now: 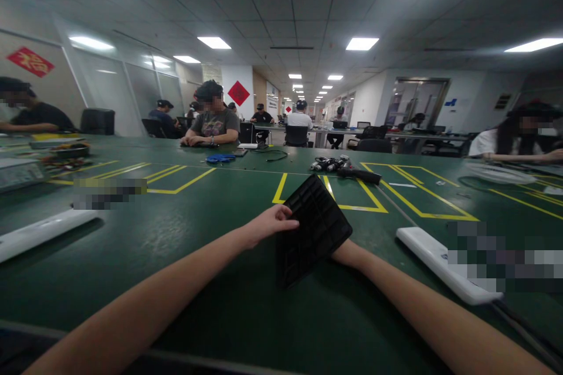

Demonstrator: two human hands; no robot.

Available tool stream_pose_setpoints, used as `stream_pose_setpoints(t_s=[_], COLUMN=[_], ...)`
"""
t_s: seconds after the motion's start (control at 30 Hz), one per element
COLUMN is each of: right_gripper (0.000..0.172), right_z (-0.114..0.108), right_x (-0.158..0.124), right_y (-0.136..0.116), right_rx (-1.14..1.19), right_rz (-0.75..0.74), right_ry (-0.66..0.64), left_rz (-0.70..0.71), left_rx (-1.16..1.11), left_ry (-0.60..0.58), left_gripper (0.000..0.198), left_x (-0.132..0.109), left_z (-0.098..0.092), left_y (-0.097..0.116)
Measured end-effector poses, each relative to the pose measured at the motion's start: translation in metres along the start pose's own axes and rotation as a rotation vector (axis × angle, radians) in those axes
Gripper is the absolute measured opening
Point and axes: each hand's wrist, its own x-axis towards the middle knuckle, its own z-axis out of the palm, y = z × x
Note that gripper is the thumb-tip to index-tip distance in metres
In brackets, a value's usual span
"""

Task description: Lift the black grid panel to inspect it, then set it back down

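A black compartment tray (317, 225) is held up and tilted above the green table, its gridded face towards me. I see no separate item inside its dark cells. My left hand (273, 224) is at the tray's left edge, thumb and fingers closed on it and partly in front of the grid. Behind the tray's lower right side is my right hand (345, 251), supporting it; its fingers are hidden by the tray and only the wrist side shows.
White power strips lie on the table at left (48, 233) and right (448, 263). Dark cables (329, 164) and a black handle-like object (359, 175) lie beyond the tray. Yellow tape outlines (331, 207) mark the green table (211, 287). A person (215, 120) sits opposite.
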Motion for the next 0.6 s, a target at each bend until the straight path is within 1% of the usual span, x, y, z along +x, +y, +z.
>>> stream_pose_setpoints(t_s=[0.07, 0.1, 0.23, 0.3, 0.33, 0.37, 0.43, 0.5, 0.57, 0.6], right_gripper=[0.041, 0.039, 0.037, 0.038, 0.038, 0.039, 0.042, 0.043, 0.045, 0.045], right_z=[-0.001, -0.001, 0.001, 0.000, -0.003, -0.007, -0.022, -0.042, -0.061, -0.069], right_x=[0.000, 0.000, 0.002, 0.004, 0.004, 0.005, 0.004, 0.000, -0.007, -0.010], right_y=[-0.004, -0.005, -0.004, 0.004, 0.011, 0.018, 0.033, 0.047, 0.058, 0.062], right_rx=[0.005, 0.009, 0.048, 0.061, 0.050, 0.014, -0.138, -0.401, -0.641, -0.746], right_rz=[0.002, 0.006, 0.022, 0.054, 0.083, 0.129, 0.258, 0.433, 0.584, 0.648], right_ry=[-0.007, -0.009, 0.003, 0.040, 0.070, 0.104, 0.171, 0.213, 0.233, 0.223], left_rz=[0.103, 0.152, 0.335, 0.377, 0.374, 0.354, 0.247, 0.039, -0.201, -0.298], left_rx=[0.220, 0.308, 0.573, 0.648, 0.673, 0.700, 0.770, 0.868, 0.946, 0.974], left_ry=[-0.031, -0.022, 0.112, 0.176, 0.218, 0.274, 0.418, 0.563, 0.668, 0.697], left_gripper=[0.050, 0.049, 0.034, 0.030, 0.029, 0.029, 0.030, 0.036, 0.043, 0.046], left_x=[-0.003, -0.004, -0.004, 0.002, 0.005, 0.009, 0.016, 0.018, 0.015, 0.011], left_z=[0.002, 0.003, 0.009, 0.006, 0.001, -0.007, -0.034, -0.072, -0.116, -0.136], left_y=[-0.003, -0.004, -0.004, 0.000, 0.003, 0.006, 0.010, 0.010, 0.003, -0.003])
